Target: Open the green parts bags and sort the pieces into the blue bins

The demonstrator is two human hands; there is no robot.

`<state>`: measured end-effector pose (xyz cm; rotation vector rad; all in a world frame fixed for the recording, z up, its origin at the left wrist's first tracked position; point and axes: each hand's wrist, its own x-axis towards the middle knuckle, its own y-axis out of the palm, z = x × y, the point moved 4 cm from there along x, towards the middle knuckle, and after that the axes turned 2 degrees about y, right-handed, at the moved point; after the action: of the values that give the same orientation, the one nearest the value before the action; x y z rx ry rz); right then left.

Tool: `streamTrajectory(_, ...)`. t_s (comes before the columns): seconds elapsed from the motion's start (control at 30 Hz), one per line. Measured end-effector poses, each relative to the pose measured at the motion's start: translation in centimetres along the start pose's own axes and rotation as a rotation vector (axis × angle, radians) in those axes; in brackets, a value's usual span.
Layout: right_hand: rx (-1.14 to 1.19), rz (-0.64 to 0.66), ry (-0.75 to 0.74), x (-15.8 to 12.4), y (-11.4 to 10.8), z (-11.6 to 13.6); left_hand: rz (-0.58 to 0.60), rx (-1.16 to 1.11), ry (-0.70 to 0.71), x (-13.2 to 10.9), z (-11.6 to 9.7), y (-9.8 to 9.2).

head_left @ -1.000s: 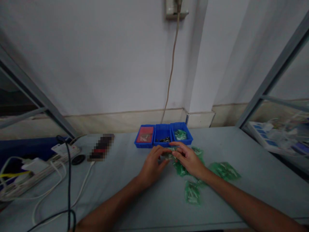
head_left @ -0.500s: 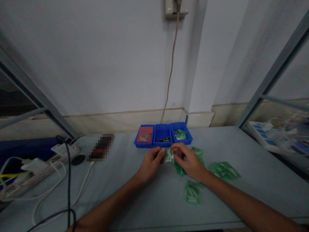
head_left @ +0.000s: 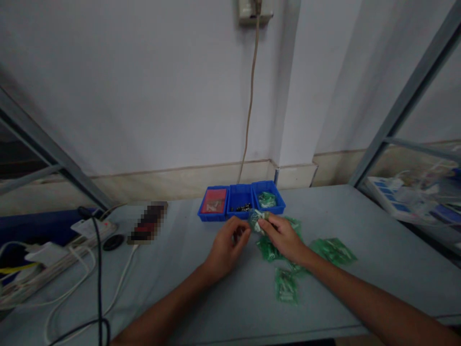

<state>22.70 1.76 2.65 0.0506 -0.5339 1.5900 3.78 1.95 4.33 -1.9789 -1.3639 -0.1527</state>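
My right hand point(head_left: 283, 235) pinches a small green plastic bag point(head_left: 255, 222) with white pieces inside, held up just in front of the blue trays. Close by on the bag's left is my left hand point(head_left: 228, 242), its fingers curled and a little gap between thumb and forefinger, with nothing visible in it. More green bags point(head_left: 270, 249) lie partly beneath my right hand. Nearer me, a single green bag point(head_left: 286, 286) rests on the table, and another green bag pile point(head_left: 333, 251) sits to the right of my wrist.
Three joined blue trays stand at the back: the left tray point(head_left: 202, 217) has a red sheet and a clear packet, the middle tray point(head_left: 236, 192) small dark and shiny parts, the right tray point(head_left: 279, 210) a green bag. A power strip point(head_left: 39, 274) and cables occupy the left side.
My left hand has let go of the green bag and drawn slightly away. The bag, now in my right hand alone, has shifted up and a little right.
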Motion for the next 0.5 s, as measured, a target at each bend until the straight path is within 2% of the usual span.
streamTrajectory(0.17,0.142,0.136,0.124,-0.33,0.55,-0.24,0.02,0.059,0.147,-0.26,-0.25,0.29)
streamTrajectory(0.33,0.155,0.186,0.169,-0.51,0.43,-0.22,0.023,0.13,0.166,-0.2,-0.26,0.23)
streamTrajectory(0.5,0.106,0.237,0.144,-0.36,0.39,-0.44,0.018,0.121,0.183,-0.11,-0.58,-0.09)
